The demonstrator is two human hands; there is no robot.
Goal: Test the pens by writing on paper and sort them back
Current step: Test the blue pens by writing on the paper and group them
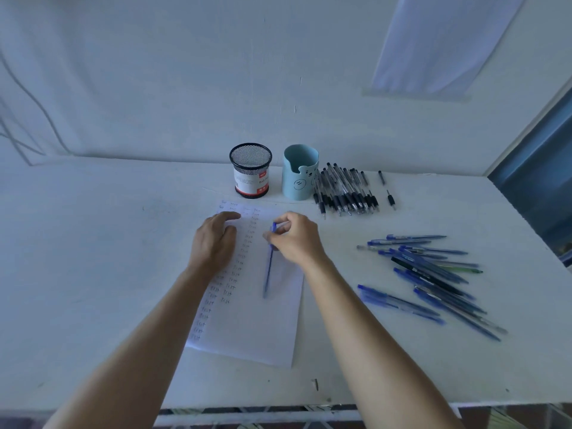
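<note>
Blue pen is over the paper, roughly mid-sheet, running lengthwise with its far end pinched in the right hand. Thumb and curled fingers are closed round that end; the rest of the pen points back toward the person. It's blurred, so I can't tell which end is the tip or whether it touches the sheet.

Left hand lies palm down on the paper's upper left part, fingers straight and close together, holding nothing, pressing on the sheet. It covers part of the handwriting.

Paper lies on the white table, slightly skewed. Columns of the handwritten word "test" run down its left side; the right side is blank under the pen.

Just beyond the paper's far edge stand a black mesh cup with a white and red label and, right of it, a light blue holder with a bear face, both upright and a little apart. What is inside either isn't visible.

Black-grip pens lie in a tight bundle beyond the paper's far right corner, touching the blue holder's right side. Two short dark pen pieces lie loose just right of the bundle.

Blue pens pile lies well right of the paper, fanned and overlapping, with one black and one green pen mixed in.
</note>
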